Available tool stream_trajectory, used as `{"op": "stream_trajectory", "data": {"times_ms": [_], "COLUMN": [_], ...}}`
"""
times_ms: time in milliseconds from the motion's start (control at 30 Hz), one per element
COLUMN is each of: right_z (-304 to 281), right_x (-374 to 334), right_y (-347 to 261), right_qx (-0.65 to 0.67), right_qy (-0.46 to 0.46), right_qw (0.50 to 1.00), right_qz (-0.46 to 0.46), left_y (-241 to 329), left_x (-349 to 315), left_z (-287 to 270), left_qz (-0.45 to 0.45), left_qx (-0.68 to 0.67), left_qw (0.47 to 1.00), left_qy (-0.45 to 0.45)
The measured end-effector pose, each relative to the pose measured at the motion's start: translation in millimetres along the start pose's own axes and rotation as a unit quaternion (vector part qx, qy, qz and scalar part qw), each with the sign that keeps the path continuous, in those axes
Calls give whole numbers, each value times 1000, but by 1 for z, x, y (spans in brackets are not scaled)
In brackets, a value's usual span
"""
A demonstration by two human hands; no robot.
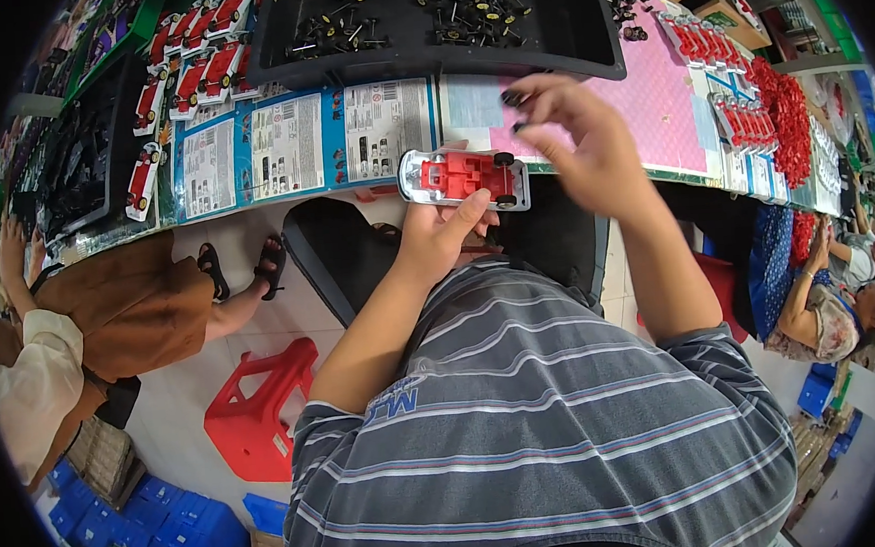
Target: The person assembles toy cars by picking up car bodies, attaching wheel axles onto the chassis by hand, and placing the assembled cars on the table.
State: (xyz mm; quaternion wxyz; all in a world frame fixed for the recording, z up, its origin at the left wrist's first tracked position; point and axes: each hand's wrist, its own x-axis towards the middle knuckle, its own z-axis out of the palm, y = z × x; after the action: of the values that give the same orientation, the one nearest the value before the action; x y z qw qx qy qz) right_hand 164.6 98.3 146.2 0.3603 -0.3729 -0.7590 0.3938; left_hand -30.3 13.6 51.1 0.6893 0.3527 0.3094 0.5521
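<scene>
The single head-worn fisheye view looked steeply down from above the person's own striped shirt (546,407), facing forward over the desk (648,110), close to the left hand (440,235) and right hand (580,139), with straight edges bowing toward its dark round rim.

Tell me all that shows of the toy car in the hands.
The toy car is a small plastic-looking model, red in the middle with a pale grey-white outer shell. It lies long side across the view, apparently underside up. Two black wheels sit at its right end; none show at the left end. The left hand grips it from below, thumb on its near edge. The right hand hovers just right of it, pinching a small black part.
</scene>
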Motion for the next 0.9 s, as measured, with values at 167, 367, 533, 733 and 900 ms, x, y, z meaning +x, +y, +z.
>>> {"op": "stream_trajectory", "data": {"times_ms": [167, 367, 533, 733, 900], "right_z": [42, 52, 58, 18, -17], "right_x": [-7, -6, -10, -8, -8], "right_y": [-33, -33, -37, -35, 15], "right_qx": [-102, -30, -80, -92, -121], "right_qy": [-48, -89, -95, -9, 74], "right_qw": [993, 995, 992, 994, 988], "right_qz": [-27, 38, 3, -54, 66], "left_y": [-14, -16, -17, -2, 7], "left_x": [-8, -20, -27, -32, -35], "left_z": [7, 6, -1, 10, -15], "left_qz": [25, -14, -27, 11, 55], "left_qx": [31, 102, 112, -1, -60], "left_qw": [999, 995, 993, 1000, 995], "left_qy": [-11, 7, -27, 29, 50]}}
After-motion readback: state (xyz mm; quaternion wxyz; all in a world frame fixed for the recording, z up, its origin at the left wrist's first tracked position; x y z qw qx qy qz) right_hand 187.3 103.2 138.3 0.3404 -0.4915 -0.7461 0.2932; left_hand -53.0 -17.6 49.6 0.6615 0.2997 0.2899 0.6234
